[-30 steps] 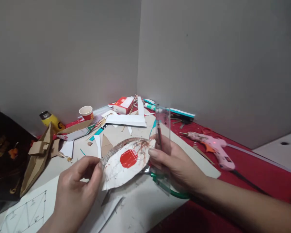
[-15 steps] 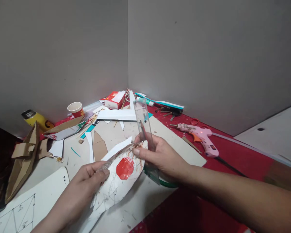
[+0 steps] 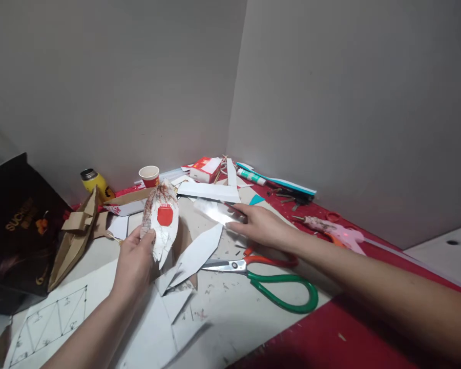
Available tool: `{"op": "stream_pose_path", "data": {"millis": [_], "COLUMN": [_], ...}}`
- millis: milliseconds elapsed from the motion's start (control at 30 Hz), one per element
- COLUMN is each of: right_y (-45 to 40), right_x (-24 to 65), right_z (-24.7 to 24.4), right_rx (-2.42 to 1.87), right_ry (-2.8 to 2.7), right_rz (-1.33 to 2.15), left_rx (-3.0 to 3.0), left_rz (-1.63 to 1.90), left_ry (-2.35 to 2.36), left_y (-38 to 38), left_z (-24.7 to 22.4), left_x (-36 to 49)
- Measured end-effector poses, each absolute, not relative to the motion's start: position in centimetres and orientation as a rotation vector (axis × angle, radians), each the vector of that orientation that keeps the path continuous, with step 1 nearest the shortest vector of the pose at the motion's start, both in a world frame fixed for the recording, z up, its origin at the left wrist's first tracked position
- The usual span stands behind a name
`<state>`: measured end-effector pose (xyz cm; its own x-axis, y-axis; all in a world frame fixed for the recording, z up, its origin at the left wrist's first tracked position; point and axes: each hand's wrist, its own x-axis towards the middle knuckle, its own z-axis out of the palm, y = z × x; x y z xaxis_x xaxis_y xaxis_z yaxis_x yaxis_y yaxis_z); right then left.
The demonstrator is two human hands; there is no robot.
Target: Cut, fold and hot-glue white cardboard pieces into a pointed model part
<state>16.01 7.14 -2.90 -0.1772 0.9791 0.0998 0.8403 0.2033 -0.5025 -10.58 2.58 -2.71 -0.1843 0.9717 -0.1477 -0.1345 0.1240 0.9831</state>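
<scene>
My left hand is closed on the edge of a pointed-oval white paper cutout. The cutout stands nearly upright and carries a red patch, scribbles and brown marks. Farther right, my right hand is closed around a clear plastic ruler, which lies low over the table and shines with glare. A thin dark stick shows by its fingers, too small to name. Below that hand lie scissors with one green and one orange handle. A white paper leaf shape rests left of the blades.
A pink glue gun lies at the right on red cloth. Behind stand a paper cup, a yellow bottle and a red box. Cardboard pieces, a black bag and a drawn sheet are at left.
My hands have moved apart. My right hand has let go of the cutout and carried the ruler toward the table. My left hand has raised the cutout upright; the scissors are now uncovered.
</scene>
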Motion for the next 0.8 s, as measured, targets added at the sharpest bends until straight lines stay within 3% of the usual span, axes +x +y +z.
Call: {"op": "stream_pose_path", "data": {"millis": [133,300,600,800], "right_y": [7.0,5.5,6.4,6.6], "right_x": [13.5,8.2,4.3,4.1], "right_z": [-1.2,-0.3,-0.3,-1.1], "right_rx": [-1.525,-0.862,-1.104,-1.137], "right_ry": [-2.112,-2.272,-2.616,-2.569], "right_rz": [0.234,0.145,-0.006,0.085], "left_rx": [0.897,0.933,0.981,0.902], "left_rz": [1.347,1.381,1.389,1.405], "left_ry": [1.275,1.198,1.106,1.119], "left_y": [2.6,2.4,2.2,2.2], "left_z": [-3.2,-3.7,-3.1,-3.8], "left_x": [-10.7,-10.7,-10.6,-10.5]}}
